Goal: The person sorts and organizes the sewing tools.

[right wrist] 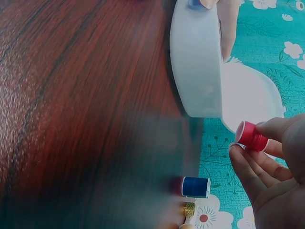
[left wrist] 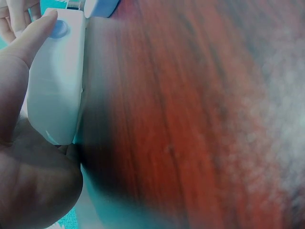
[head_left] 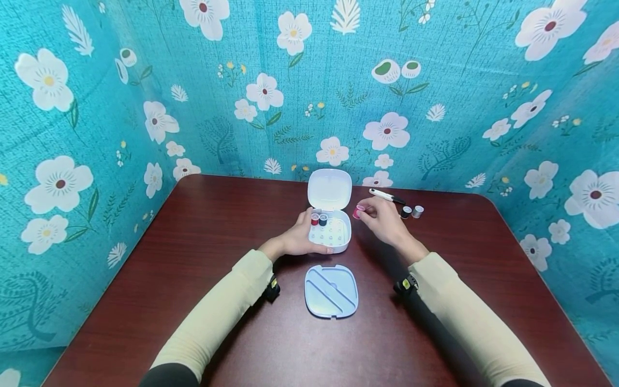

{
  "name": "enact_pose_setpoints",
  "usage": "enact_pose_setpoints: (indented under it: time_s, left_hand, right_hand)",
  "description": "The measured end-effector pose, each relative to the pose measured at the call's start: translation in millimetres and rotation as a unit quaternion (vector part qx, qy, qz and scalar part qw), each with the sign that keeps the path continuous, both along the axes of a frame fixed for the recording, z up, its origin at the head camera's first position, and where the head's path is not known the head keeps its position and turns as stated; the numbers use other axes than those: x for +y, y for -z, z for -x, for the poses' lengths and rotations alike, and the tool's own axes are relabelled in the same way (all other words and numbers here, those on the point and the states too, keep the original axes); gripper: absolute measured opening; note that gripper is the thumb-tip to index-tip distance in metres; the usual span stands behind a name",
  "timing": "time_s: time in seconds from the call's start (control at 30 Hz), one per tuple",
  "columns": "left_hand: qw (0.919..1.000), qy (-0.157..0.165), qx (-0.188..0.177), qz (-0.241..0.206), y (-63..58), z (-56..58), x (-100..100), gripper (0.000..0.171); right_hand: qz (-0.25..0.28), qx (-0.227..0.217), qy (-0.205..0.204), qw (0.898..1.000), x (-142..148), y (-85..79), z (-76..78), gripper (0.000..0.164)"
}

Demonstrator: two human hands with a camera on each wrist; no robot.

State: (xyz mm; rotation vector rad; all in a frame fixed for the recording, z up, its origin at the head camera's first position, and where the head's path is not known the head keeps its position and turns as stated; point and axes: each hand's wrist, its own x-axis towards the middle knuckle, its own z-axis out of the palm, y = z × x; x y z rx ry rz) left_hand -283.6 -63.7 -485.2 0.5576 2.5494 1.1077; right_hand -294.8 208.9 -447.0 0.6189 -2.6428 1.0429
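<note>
My left hand grips a white sewing box from its left side, with the thumb at the front beside a round bluish button. The box's lid stands raised at the back. Inside, rows of small pegs show, with a red thread spool and a dark thread spool in the back left. Just right of the box, my right hand pinches a pinkish-red thread spool between thumb and fingertips, held above the tabletop.
A black spool and a grey spool stand beyond the right hand. Behind it lies a white-and-black pen-like tool. A pale blue tray-like cover with diagonal ridges lies in front of the box. Floral cloth hangs behind the table.
</note>
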Motion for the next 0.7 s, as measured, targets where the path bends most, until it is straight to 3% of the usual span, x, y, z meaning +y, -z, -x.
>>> enact_pose_setpoints:
  time_s: [0.33, 0.7]
  left_hand:
    - [1.0, -0.001, -0.003, -0.003, -0.8, -0.6, 0.0, 0.136]
    - [0.9999, -0.003, -0.002, -0.01, -0.4, -1.5, 0.7, 0.136]
  right_hand:
    - [0.014, -0.007, -0.013, 1.0, -7.4, -1.8, -2.1, 0.019]
    - [-0.011, -0.01, -0.01, 1.0, -11.9, -3.5, -3.4, 0.02]
